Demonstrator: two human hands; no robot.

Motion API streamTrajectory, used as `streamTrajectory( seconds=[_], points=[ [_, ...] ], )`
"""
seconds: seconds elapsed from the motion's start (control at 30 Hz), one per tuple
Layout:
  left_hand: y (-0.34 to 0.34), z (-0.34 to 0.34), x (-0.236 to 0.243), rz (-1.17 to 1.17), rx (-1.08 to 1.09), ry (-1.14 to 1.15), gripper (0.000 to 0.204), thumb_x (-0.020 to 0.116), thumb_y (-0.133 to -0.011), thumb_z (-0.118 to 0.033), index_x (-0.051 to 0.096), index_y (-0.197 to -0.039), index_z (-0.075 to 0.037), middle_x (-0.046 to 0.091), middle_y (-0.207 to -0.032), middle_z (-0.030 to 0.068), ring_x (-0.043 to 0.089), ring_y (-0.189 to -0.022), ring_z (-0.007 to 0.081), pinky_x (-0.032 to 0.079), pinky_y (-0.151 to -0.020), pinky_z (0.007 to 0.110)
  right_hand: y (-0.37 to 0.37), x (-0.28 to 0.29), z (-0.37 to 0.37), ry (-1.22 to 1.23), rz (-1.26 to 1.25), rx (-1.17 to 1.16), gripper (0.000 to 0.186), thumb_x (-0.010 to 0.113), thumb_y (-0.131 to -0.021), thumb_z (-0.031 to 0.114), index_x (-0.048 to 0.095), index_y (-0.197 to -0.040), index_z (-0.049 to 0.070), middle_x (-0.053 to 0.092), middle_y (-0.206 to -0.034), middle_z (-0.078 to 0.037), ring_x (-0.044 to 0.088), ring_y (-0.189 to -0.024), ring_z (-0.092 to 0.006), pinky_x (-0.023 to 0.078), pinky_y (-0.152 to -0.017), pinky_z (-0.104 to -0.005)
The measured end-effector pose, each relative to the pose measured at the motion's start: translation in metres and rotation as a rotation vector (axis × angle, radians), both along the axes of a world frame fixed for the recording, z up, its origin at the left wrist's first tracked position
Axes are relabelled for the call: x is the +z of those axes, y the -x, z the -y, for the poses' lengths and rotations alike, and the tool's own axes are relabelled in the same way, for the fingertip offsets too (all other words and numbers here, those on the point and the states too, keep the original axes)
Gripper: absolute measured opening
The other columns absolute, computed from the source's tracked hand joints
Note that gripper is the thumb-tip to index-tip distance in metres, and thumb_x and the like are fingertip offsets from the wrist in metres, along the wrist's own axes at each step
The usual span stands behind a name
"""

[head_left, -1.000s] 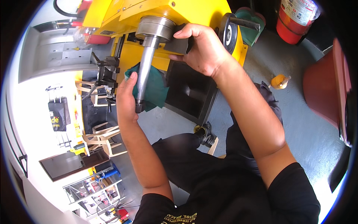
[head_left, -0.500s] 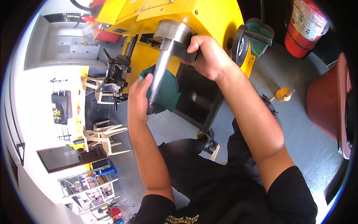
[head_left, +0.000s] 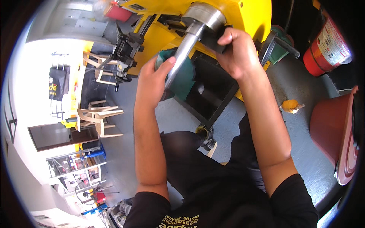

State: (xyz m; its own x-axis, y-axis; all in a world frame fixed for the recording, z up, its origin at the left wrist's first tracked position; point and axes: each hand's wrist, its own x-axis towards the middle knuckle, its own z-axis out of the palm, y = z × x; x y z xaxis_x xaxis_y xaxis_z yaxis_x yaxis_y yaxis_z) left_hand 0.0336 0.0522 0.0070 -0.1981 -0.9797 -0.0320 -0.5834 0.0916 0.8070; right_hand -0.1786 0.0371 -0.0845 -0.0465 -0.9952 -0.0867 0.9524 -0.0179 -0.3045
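A polished steel shaft (head_left: 190, 38) projects from a round metal hub (head_left: 203, 16) on a yellow machine (head_left: 251, 15). My left hand (head_left: 155, 79) is closed on a green cloth (head_left: 182, 78) against the shaft's lower part, thumb along the metal; the shaft's end is partly hidden. My right hand (head_left: 239, 53) has its fingers curled on a dark piece (head_left: 213, 43) just below the hub; I cannot make out what that piece is. Beneath the hands is a dark, framed opening (head_left: 207, 91) in the machine's base.
Right of the machine are a handwheel (head_left: 269, 47), a green dustpan (head_left: 281, 49) and a red extinguisher (head_left: 319, 53). A maroon bin (head_left: 327, 129) and a small yellow object (head_left: 289, 106) stand on the floor. Black tooling (head_left: 125, 53) and plastic chairs (head_left: 99, 117) are at left.
The view has shifted, so the machine and both hands appear farther right and higher than a second ago. Both hands keep about the same places on the shaft and below the hub.
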Motion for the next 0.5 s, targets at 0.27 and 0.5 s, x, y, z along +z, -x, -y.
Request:
streamTrajectory(
  seconds=[0.27,0.5],
  points=[
    [-0.003,-0.007,-0.003,-0.074,0.050,-0.088,0.040,0.068,-0.096,-0.036,0.072,-0.112,0.001,0.072,-0.096,0.0065,0.064,-0.083,0.0121,0.048,-0.080,0.027,-0.009,0.019,-0.021,-0.011,0.149,-0.052,0.019,0.054,-0.071,0.005,0.060,-0.088,0.000,0.060,-0.100,-0.016,0.061,-0.103,-0.0350,0.045,-0.111,-0.0529],
    [0.005,-0.003,-0.004,0.055,0.083,-0.088,0.042,0.068,-0.096,-0.040,0.073,-0.106,0.000,0.071,-0.091,0.0059,0.063,-0.081,0.0119,0.048,-0.077,0.028,-0.002,-0.004,-0.009,0.026,0.131,-0.039,0.034,0.055,-0.073,0.010,0.060,-0.104,-0.003,0.063,-0.109,-0.018,0.061,-0.108,-0.0352,0.045,-0.109,-0.0505]
  ],
)
